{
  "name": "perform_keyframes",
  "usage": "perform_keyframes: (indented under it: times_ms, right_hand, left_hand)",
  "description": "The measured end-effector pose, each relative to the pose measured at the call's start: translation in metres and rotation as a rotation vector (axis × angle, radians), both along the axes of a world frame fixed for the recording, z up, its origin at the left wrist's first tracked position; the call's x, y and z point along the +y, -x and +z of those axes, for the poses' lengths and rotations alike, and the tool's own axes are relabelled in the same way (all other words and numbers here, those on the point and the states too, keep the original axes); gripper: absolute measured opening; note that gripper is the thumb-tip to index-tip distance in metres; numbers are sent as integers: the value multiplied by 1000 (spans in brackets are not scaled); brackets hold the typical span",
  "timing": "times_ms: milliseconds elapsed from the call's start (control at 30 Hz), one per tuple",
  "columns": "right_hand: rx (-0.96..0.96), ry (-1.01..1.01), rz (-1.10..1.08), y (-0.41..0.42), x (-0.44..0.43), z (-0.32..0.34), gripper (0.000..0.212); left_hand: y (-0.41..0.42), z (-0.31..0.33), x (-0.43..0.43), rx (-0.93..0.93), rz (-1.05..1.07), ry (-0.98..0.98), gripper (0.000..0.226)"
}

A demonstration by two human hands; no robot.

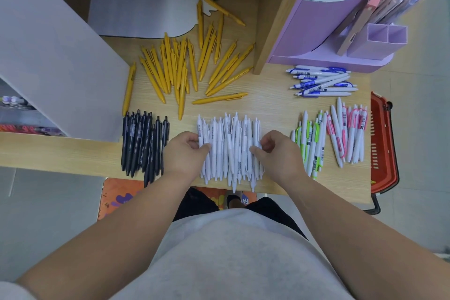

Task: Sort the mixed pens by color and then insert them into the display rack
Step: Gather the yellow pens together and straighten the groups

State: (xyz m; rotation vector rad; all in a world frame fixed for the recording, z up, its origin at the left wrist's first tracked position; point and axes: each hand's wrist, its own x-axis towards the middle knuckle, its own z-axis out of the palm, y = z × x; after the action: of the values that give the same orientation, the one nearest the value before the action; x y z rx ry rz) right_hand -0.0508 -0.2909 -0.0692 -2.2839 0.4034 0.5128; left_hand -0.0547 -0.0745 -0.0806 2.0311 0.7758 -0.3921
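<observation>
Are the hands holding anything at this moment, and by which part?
Yes: the white pens, lying on the table. The left hand pinches the bundle's left edge and the right hand its right edge, both around mid-barrel.

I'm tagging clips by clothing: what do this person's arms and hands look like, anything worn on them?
The left forearm and right forearm are bare, with no sleeves on them. The left hand and right hand show no gloves, rings, watch or bracelet. A pale grey shirt covers the body; what looks like its sleeve shows by the left upper arm.
</observation>
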Motion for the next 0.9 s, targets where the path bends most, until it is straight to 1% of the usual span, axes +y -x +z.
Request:
perform_keyframes:
  times_ms: [67,167,233,300,433,533,600,667,733,800,900]
  right_hand:
    - [4,0,-17,0,0,0,20]
    - [22,-2,-42,0,0,0,20]
    - [28,5,-45,1,0,1,19]
    - [28,21,-42,1,-1,2,19]
    - [29,42,-26,-1,-3,5,16]
    - [39,65,5,-7,-4,11,18]
    - [30,90,9,-13,-5,14,21]
    - [-4,104,-4,-22,-2,17,23]
    - [-51,103,-10,-38,5,23,25]
    - [-78,114,24,-60,18,28,27]
    - [-64,130,116,-96,44,31,28]
  left_hand:
    - [-1,4,0,-21,-40,-34,27]
    - [-2,7,3,-74,-137,-75,22]
    - [-3,5,7,-98,-220,-122,29]
    - [-3,3,12,-92,-246,-151,29]
    - [-4,3,17,-88,-262,-165,31]
    - [-6,3,21,-86,-282,-162,31]
    - [-9,6,24,-85,-275,-158,28]
    - [-14,14,27,-89,-239,-134,19]
    - [-24,21,35,-106,-202,-135,29]
    - [-39,27,48,-143,-171,-183,37]
    - [-66,29,76,-159,-154,-342,45]
